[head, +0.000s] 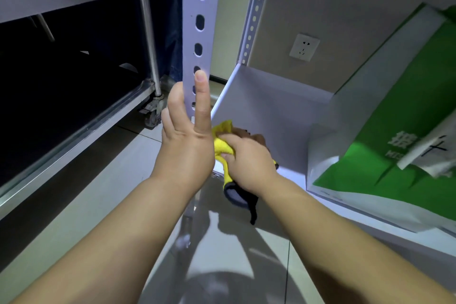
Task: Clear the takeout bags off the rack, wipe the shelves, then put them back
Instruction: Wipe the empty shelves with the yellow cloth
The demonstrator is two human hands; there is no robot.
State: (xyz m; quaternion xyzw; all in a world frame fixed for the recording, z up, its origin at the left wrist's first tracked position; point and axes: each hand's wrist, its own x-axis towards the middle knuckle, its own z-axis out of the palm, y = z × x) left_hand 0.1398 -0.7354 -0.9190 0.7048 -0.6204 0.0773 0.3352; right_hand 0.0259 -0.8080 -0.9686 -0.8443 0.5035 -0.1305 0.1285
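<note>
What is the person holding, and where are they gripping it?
The right hand grips a yellow cloth by its bunched middle; one end hangs free. The left hand rests straight-fingered against the rack post.

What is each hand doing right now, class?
Left hand: open, flat against the post.
Right hand: closed on the cloth, at the shelf corner.

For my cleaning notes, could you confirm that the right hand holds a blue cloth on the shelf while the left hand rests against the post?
Not quite: the head view shows the cloth is yellow, not blue. The right hand does hold it on the shelf, left hand against the post.
</note>
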